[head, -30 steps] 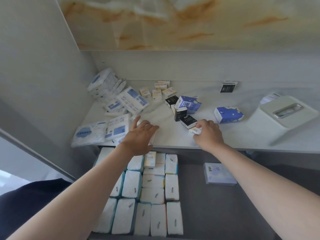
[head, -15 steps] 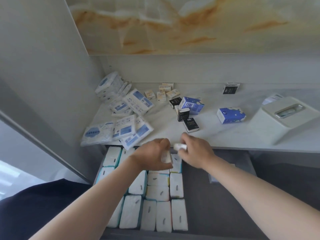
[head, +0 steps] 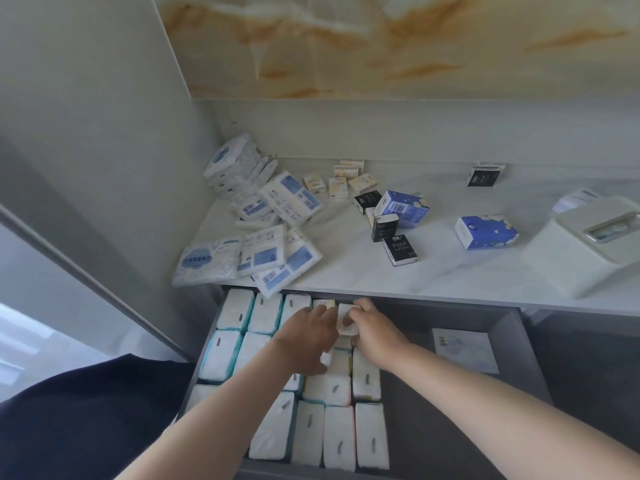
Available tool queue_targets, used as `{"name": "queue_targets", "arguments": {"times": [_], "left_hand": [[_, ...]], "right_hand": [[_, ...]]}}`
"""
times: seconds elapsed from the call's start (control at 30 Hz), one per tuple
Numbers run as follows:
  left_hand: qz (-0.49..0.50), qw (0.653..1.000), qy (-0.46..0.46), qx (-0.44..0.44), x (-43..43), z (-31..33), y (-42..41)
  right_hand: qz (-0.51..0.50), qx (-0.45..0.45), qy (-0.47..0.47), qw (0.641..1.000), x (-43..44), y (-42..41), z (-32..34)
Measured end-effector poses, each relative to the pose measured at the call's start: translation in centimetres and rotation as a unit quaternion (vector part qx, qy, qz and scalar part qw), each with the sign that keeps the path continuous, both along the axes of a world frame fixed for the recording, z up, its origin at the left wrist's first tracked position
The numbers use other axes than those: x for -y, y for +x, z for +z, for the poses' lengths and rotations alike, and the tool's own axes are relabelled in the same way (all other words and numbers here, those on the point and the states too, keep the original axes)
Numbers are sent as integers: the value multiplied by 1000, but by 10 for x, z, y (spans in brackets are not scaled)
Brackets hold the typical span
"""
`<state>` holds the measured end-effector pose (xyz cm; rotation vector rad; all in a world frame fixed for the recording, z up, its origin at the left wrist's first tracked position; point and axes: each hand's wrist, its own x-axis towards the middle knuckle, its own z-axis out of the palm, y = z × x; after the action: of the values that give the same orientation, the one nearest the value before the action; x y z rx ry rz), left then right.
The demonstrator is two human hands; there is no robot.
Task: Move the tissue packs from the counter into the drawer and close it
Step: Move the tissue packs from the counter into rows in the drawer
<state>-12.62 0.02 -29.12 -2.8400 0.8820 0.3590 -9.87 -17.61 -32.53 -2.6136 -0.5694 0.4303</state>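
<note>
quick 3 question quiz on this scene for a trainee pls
1. True or false: the drawer is shut.
2. Where is the black Face pack? A on the counter; B in the drawer; C in a hand.
3. What does the right hand pinch?
Key: 1 false, it stands open. 2 A. 3 a small white tissue pack, over the drawer's back row.
</note>
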Motion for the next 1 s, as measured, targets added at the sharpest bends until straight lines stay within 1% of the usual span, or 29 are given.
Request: {"name": "queue_targets", "arguments": {"times": [0.07, 0.17, 0.23, 0.3, 0.37, 0.43, 0.5, 0.57, 0.63, 0.67, 0.73, 0.87, 0.93, 1.0], "left_hand": [[21, 1000, -14, 11, -6, -2, -1], [67, 998, -20, 2, -12, -5, -4], [86, 996, -19, -5, -12, -6, -6], [97, 995, -18, -2, -12, -6, -8], [104, 994, -17, 4, -13, -5, -8], [96, 995, -10, 13, -16, -4, -8], [89, 996, -13, 8, -17, -4, -9], [94, 995, -15, -14, -18, -3, -9], [102, 994, -13, -37, -17, 3, -8], [112, 992, -25, -46, -16, 7, -6], [138, 986, -82, -53, -12, 21, 2], [186, 961, -204, -17, -5, 62, 33], [195, 952, -234, 25, -6, 79, 56], [204, 949, -237, 42, -8, 91, 80]], "right_hand": [[-13, 16, 1, 1000, -4, -2, 4], [-24, 50, -8, 998, -6, -8, 0], [-25, 49, 11, 998, -8, -13, -6], [-21, 33, 35, 999, -8, -13, -7], [5, 31, 43, 999, -5, -10, -4], [24, 50, 27, 998, 0, -6, 0], [10, 74, 14, 997, 2, -6, 6], [11, 49, 13, 999, -1, -10, 12], [49, -1, -27, 998, -3, -12, 18], [57, -10, -39, 998, -3, -10, 21], [40, 0, -33, 999, -2, -3, 33], [-15, 98, 31, 995, -5, 22, 72], [-50, 135, 82, 986, -5, 44, 92], [-73, 160, 124, 977, -3, 69, 108]]}}
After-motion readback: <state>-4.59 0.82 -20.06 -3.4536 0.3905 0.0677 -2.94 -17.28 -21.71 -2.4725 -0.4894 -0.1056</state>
